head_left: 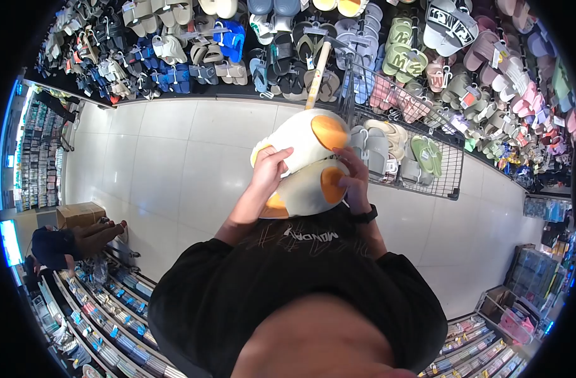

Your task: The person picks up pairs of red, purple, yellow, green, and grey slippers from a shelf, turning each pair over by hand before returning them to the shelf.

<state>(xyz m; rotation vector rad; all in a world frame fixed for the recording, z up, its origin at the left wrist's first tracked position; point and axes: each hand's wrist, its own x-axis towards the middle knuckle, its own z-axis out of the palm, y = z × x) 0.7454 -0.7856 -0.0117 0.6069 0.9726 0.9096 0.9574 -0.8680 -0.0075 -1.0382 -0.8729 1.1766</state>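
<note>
In front of my chest I hold a pair of white slippers [299, 140] with round orange-yellow patches like fried-egg yolks. One lies above the other, their edges touching. My left hand [272, 169] is closed on the left edge of the upper slipper, thumb on top. At the right side, my right hand [356, 179] wraps its fingers round the edges where the two meet. A dark watch [365, 215] sits on my right wrist. Just beyond the slippers, a pale pole [317, 75] with a printed label slants up.
A wire cart [455, 165] with several sandals, including a green pair [426, 155], stands to my right. Racks of hanging slippers [288, 57] line the far side. A person [64, 242] bends beside a cardboard box [80, 215] at the left. Shelves [121, 321] curve behind me.
</note>
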